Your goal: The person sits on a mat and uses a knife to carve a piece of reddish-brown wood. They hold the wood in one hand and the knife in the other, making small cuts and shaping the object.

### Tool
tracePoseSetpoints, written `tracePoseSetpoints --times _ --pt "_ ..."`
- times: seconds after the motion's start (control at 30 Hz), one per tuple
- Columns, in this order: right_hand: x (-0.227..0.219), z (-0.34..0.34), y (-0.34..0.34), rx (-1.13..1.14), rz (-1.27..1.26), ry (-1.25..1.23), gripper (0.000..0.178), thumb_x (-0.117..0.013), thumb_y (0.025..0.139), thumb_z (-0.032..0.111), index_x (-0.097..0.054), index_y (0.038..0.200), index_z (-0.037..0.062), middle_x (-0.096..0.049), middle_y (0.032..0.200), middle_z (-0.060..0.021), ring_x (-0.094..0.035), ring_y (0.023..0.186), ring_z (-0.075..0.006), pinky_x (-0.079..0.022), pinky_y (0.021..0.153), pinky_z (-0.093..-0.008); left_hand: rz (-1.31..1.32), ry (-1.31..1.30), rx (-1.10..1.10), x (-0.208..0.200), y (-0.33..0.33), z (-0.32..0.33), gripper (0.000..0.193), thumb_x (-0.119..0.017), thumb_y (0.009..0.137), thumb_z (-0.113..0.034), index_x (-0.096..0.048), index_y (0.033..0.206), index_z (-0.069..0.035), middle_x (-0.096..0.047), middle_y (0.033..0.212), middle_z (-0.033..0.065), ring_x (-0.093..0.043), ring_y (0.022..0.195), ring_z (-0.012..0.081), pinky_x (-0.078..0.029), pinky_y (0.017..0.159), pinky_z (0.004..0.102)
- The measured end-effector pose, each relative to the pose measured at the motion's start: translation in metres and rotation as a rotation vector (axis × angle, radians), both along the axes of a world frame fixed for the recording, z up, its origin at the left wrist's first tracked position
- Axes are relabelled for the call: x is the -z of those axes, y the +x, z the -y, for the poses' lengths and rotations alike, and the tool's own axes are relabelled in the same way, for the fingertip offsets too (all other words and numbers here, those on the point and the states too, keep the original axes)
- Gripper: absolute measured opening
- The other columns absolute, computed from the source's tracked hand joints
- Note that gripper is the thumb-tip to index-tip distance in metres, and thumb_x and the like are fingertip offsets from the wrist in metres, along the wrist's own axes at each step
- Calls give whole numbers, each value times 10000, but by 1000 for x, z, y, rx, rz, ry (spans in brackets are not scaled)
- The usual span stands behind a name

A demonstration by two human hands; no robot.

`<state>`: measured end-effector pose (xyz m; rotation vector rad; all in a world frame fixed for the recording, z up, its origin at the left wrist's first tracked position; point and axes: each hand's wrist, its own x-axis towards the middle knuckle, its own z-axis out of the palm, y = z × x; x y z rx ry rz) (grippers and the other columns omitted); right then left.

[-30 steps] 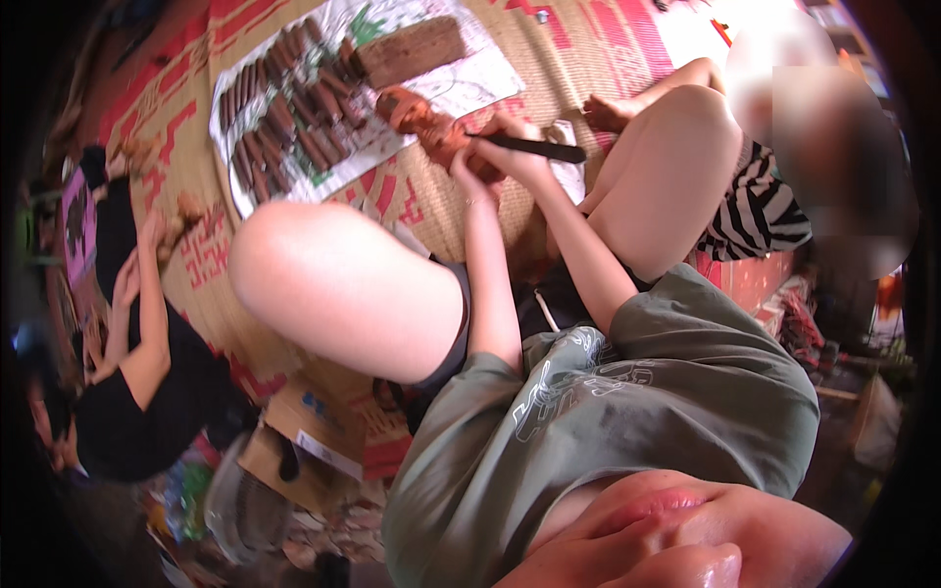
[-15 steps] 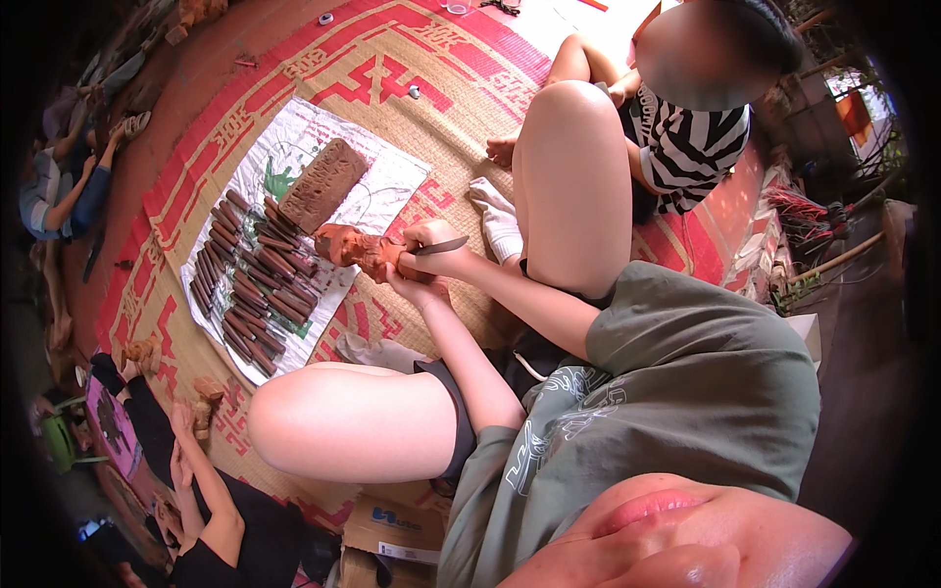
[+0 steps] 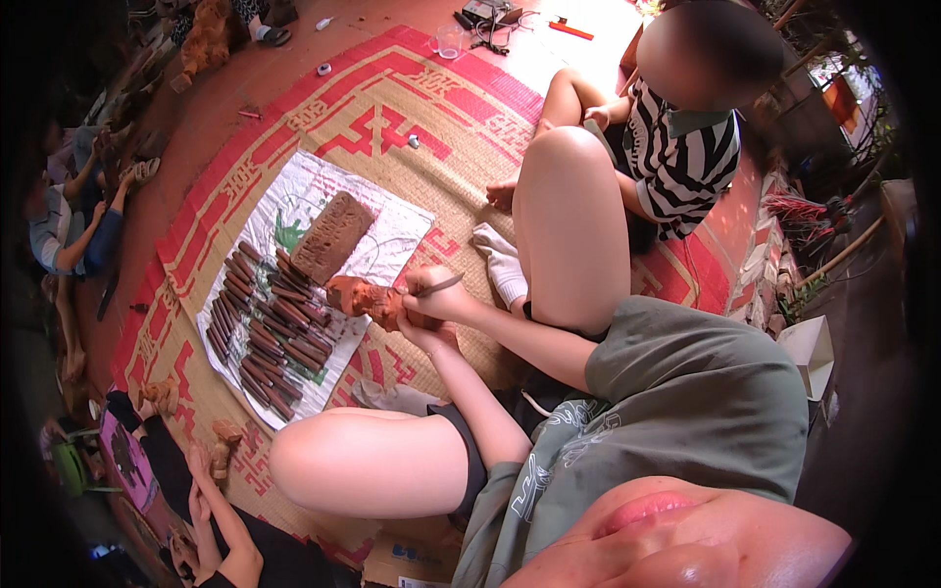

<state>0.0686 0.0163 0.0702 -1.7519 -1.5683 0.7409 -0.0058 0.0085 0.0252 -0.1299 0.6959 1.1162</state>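
A reddish-brown carved wooden piece (image 3: 363, 299) is held out in front of me, above the edge of a white sheet (image 3: 397, 220). My left hand (image 3: 428, 335) is wrapped round its near end from below. Closed on a slim dark tool, my right hand (image 3: 436, 294) presses close to the carving; a blade-like part (image 3: 452, 280) sticks out past the fist. The tool's other end is hidden by the fingers. On the sheet lie several dark brown rods (image 3: 270, 338), like tool handles, in rows. Beside them rests a rough brown brick (image 3: 333, 238).
A red-and-tan woven mat (image 3: 392, 93) spreads under everything. A person in a striped shirt (image 3: 676, 147) sits at the upper right; another person's arms (image 3: 221, 510) are at the lower left near small wooden carvings (image 3: 225, 449). A clear cup (image 3: 449, 41) and cables stand at the back.
The whole view has shifted, so the sheet and mat sit lower in the picture. Both hands keep hold of the carving and the tool, with little movement between them.
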Motion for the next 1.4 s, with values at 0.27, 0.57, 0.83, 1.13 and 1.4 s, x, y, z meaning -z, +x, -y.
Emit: tracePoseSetpoints --times 0.27,0.57,0.83,1.13,1.4 --pt "10 -6 -9 239 -39 107 167 -627 600 191 -535 608 52 -538 557 -110 -562 561 -278 -446 517 -368 -621 131 -269 -4 -63 -24 462 -421 836 -392 -453 1172 -76 -499 1154 66 -507 1046 175 -429 864 310" --pt "5 -5 -14 155 -42 157 163 -604 622 148 -493 598 30 -506 539 -122 -516 476 -257 -420 472 -337 -1782 225 -659 -132 -312 -65 405 -423 836 -387 -464 1108 -89 -504 1085 49 -509 983 161 -428 816 300" --pt "-3 -4 -11 121 -58 131 160 -619 589 199 -548 619 59 -561 587 -120 -565 580 -300 -453 532 -391 -2068 -38 -646 -151 -391 -68 358 -425 837 -382 -474 1052 -100 -509 1024 34 -510 927 149 -428 774 292" --pt "6 -4 -5 80 -40 134 201 -622 596 231 -547 630 48 -570 606 -121 -575 601 -297 -461 553 -391 -1505 284 -517 -105 -261 -53 309 -427 837 -376 -485 988 -113 -514 956 17 -512 864 135 -428 727 282" --pt "-7 -5 -7 -19 14 57 197 -610 593 229 -558 632 43 -569 608 -146 -575 594 -316 -461 548 -399 -523 135 -104 -33 -84 -14 272 -428 837 -371 -495 932 -124 -519 895 1 -514 808 123 -427 685 274"
